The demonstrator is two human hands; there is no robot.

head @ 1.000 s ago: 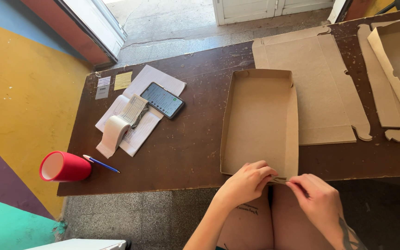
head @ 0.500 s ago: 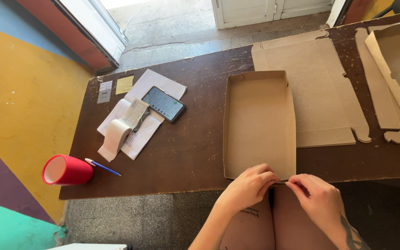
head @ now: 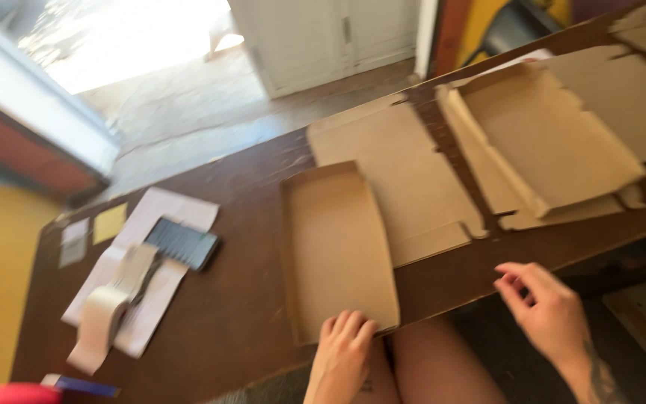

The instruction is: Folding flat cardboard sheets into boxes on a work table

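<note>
Resting flat-fingered on the folded cardboard tray's (head: 334, 251) near edge, left hand (head: 343, 352); right hand (head: 543, 310) loosely spread, empty, right of it above the table (head: 233, 322) edge.

Browns on a dark table

Plain tan box (head: 338, 251) and flat tan cardboard (head: 401, 179) on a dark brown table (head: 241, 314); white papers (head: 162, 224), yellow note (head: 108, 223), black phone (head: 182, 242), red cup (head: 5, 394).

Dark wooden table (head: 248, 299); sunlit floor (head: 151, 97)

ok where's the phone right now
In the head view the phone lies at the table's left on white papers, beside a paper roll, left of the cardboard tray.
</note>
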